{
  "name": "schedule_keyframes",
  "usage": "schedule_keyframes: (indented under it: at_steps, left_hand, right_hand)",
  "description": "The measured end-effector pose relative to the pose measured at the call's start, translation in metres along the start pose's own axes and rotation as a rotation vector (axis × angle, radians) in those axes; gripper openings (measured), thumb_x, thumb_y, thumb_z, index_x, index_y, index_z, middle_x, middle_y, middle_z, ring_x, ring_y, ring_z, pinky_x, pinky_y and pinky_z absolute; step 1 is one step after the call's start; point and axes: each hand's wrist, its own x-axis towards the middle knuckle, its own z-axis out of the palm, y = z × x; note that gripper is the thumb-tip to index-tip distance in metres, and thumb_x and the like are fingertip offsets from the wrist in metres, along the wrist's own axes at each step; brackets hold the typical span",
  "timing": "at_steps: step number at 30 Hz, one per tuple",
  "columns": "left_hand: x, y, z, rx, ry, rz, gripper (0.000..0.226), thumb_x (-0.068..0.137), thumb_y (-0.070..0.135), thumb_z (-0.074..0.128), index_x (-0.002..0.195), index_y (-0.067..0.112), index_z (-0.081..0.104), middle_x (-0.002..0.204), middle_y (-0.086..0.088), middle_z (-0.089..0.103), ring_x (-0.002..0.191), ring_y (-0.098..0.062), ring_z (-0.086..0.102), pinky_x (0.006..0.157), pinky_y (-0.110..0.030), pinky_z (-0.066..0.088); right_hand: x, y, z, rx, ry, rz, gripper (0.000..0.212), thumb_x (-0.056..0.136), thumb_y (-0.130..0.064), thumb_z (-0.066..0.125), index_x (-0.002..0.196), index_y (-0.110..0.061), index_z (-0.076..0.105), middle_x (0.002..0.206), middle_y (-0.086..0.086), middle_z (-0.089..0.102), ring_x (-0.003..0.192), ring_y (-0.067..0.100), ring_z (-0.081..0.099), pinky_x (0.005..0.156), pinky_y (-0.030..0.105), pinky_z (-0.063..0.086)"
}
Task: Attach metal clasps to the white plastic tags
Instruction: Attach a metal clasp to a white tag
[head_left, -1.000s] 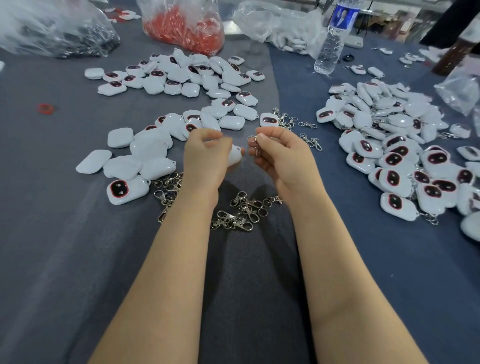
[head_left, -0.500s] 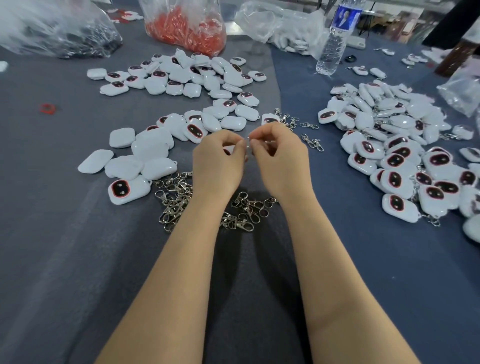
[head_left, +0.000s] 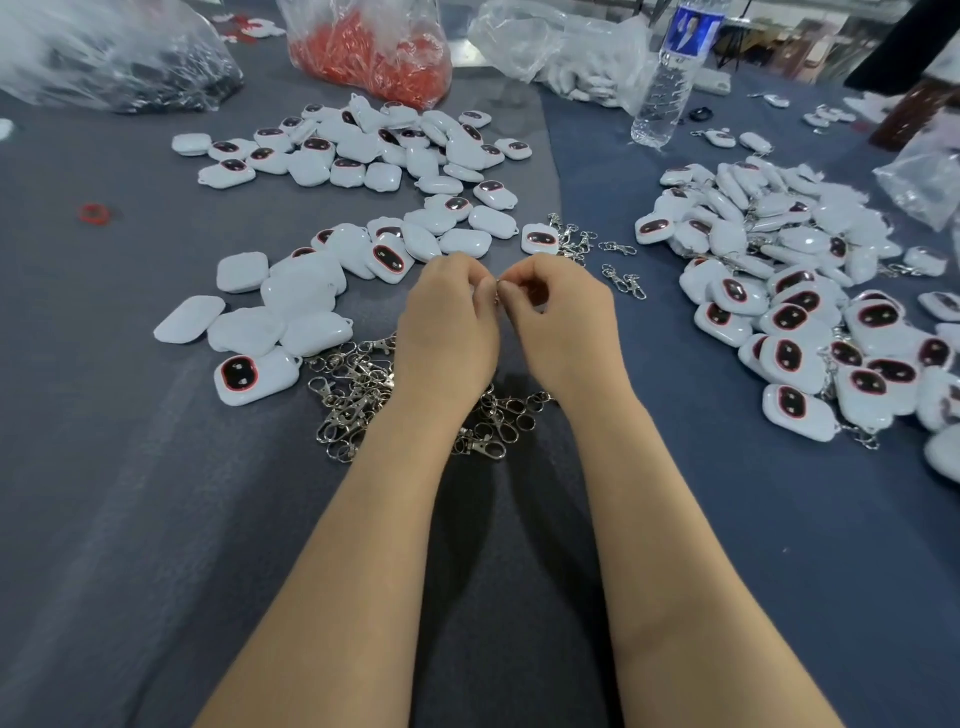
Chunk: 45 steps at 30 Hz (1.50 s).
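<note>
Metal clasp (head_left: 497, 284): only a glint shows at centre frame, pinched where the two sets of fingertips meet. White tag: hidden now, taken to sit inside the left hand's curl.

Left hand (head_left: 447, 322): fingers curled tight, thumb at the junction. Right hand (head_left: 563, 317): also curled, thumb and forefinger pinching the clasp.

Change: a second ago the hands were apart, with the tag showing in the left and the clasp in the right. Now they are closed together, fingertip to fingertip. Reads as the ring being worked through the tag's loop; joining in progress, not confirmed done.

Loose clasps (head_left: 358, 395) heaped just below the wrists. Bare tags (head_left: 291, 301) at centre left, clasped tags (head_left: 789, 317) at right. Water bottle (head_left: 670, 78) at upper right.
</note>
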Motion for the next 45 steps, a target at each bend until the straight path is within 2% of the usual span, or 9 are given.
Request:
schedule_keyframes:
  at_steps: [5,9,14,20,24,29,33,40,45]
  left_hand:
    - [0.0012,-0.0009,-0.0002,-0.096,0.019,-0.017,0.006,0.093,0.02,0.054,0.088,0.019,0.057,0.1,0.001,0.061,0.086,-0.008,0.047,0.069,-0.014,0.027]
    - [0.0004,-0.0028,0.0,-0.078,-0.001,-0.001,0.004,0.09,0.021,0.06,0.087,0.019,0.061,0.103,-0.003,0.062,0.089,-0.008,0.047,0.071,-0.012,0.027]
    - [-0.0001,-0.0022,-0.0001,-0.087,0.025,-0.012,0.005,0.09,0.024,0.058,0.085,0.021,0.06,0.095,0.0,0.064,0.079,-0.011,0.05,0.066,-0.015,0.03]
    - [-0.0005,-0.0022,-0.0003,-0.027,0.02,-0.009,0.007,0.089,0.027,0.058,0.084,0.022,0.059,0.089,0.005,0.062,0.081,-0.011,0.05,0.066,-0.02,0.03]
    - [-0.0008,-0.0009,-0.0006,-0.058,0.008,-0.025,0.01,0.09,0.026,0.057,0.081,0.021,0.058,0.076,0.01,0.058,0.075,-0.006,0.048,0.06,-0.015,0.028]
    - [0.0002,0.0016,-0.0039,-0.185,0.052,-0.062,0.012,0.09,0.02,0.058,0.078,0.018,0.058,0.066,0.015,0.055,0.063,0.004,0.05,0.061,0.001,0.033]
    - [0.0002,0.0012,-0.0038,-0.178,0.023,-0.06,0.013,0.091,0.022,0.058,0.078,0.02,0.06,0.066,0.017,0.056,0.067,-0.001,0.05,0.063,0.0,0.033]
    - [-0.0015,0.0011,-0.0026,-0.101,0.025,-0.015,0.009,0.091,0.026,0.058,0.089,0.02,0.064,0.088,0.01,0.064,0.088,-0.008,0.057,0.073,-0.021,0.038]
    - [-0.0018,-0.0005,-0.0019,-0.06,0.036,0.012,0.008,0.091,0.024,0.057,0.086,0.019,0.061,0.088,0.007,0.063,0.084,-0.009,0.052,0.067,-0.018,0.03]
  right_hand:
    - [0.0013,-0.0006,-0.0041,0.096,-0.015,0.088,0.018,0.09,-0.021,0.06,0.074,-0.026,0.066,0.065,-0.017,0.058,0.065,-0.009,0.051,0.061,0.004,0.036]
    - [0.0011,-0.0023,-0.006,0.203,-0.01,0.142,0.021,0.092,-0.021,0.058,0.074,-0.028,0.066,0.071,-0.014,0.065,0.076,0.004,0.059,0.072,0.02,0.046]
    - [0.0004,-0.0033,-0.0059,0.117,-0.025,0.118,0.017,0.093,-0.021,0.056,0.08,-0.026,0.067,0.069,-0.016,0.061,0.068,-0.002,0.055,0.061,0.005,0.039]
    - [-0.0021,-0.005,-0.001,-0.022,-0.013,0.023,0.014,0.095,-0.014,0.051,0.091,-0.014,0.064,0.09,-0.001,0.064,0.087,0.016,0.055,0.077,0.027,0.043]
    - [-0.0025,-0.0083,0.0002,0.194,0.032,0.056,0.012,0.091,-0.007,0.055,0.09,-0.017,0.062,0.079,-0.009,0.059,0.071,-0.002,0.054,0.064,0.004,0.038]
    - [-0.0015,-0.0078,-0.0004,0.377,0.039,0.113,0.013,0.089,-0.006,0.06,0.092,-0.019,0.058,0.079,-0.008,0.059,0.063,-0.005,0.053,0.06,0.005,0.041]
    - [-0.0015,-0.0069,0.0002,0.343,0.057,0.097,0.011,0.087,-0.004,0.061,0.088,-0.015,0.06,0.075,-0.009,0.058,0.061,-0.008,0.052,0.06,0.005,0.04]
    - [-0.0037,-0.0053,0.001,0.177,0.051,0.019,0.021,0.088,0.0,0.052,0.084,-0.02,0.058,0.082,-0.001,0.06,0.066,0.0,0.049,0.06,0.006,0.038]
    - [-0.0039,-0.0058,0.0018,0.224,0.063,0.018,0.019,0.089,-0.001,0.054,0.088,-0.02,0.057,0.085,-0.001,0.059,0.068,0.0,0.049,0.064,0.005,0.04]
